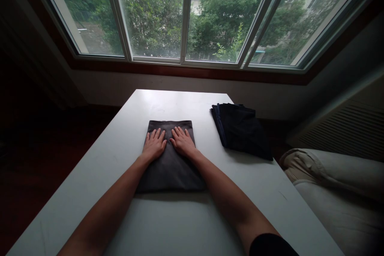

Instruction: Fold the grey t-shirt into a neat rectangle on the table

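A dark grey cloth (172, 172), folded into a flat rectangle, lies on the white table (180, 224). My left hand (154, 144) rests flat on its upper left part, fingers spread and pointing away from me. On the upper right part lies my right hand (182, 141), palm down, its fingers also apart. The two thumbs point toward each other with a small gap of cloth between them. Neither hand grips anything.
Dark navy folded cloth (243, 130) lies near the table's right edge, its lower right corner at the edge. A beige padded seat (339, 192) stands right of the table. Beyond the far edge is a wall with a wide window (183, 20).
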Tool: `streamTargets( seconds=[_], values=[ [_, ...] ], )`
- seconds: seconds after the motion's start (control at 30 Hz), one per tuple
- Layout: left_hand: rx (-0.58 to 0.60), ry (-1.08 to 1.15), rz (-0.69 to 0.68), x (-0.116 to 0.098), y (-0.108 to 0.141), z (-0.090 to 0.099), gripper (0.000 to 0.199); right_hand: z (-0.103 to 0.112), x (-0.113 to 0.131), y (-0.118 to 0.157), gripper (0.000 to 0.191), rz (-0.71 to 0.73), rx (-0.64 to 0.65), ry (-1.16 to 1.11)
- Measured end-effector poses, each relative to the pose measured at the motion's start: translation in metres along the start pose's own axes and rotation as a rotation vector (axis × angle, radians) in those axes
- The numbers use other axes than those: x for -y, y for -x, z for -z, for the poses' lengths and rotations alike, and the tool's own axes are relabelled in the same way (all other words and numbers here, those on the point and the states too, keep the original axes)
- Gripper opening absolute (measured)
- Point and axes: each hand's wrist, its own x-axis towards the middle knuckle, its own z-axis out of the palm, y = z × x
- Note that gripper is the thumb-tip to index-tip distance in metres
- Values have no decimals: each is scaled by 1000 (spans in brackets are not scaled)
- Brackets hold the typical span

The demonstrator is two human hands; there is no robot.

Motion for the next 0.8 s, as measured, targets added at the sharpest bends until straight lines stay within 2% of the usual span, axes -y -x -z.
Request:
streamTargets(
  seconds=[0.3,0.63,0.8],
  values=[
    [9,7,7,1,0,0,63,5,8,3,65,-16,33,17],
    [8,25,8,5,-3,-1,62,39,17,28,59,156,148,55],
    [-6,44,19,7,-2,1,61,52,33,40,52,185,204,33]
  ],
)
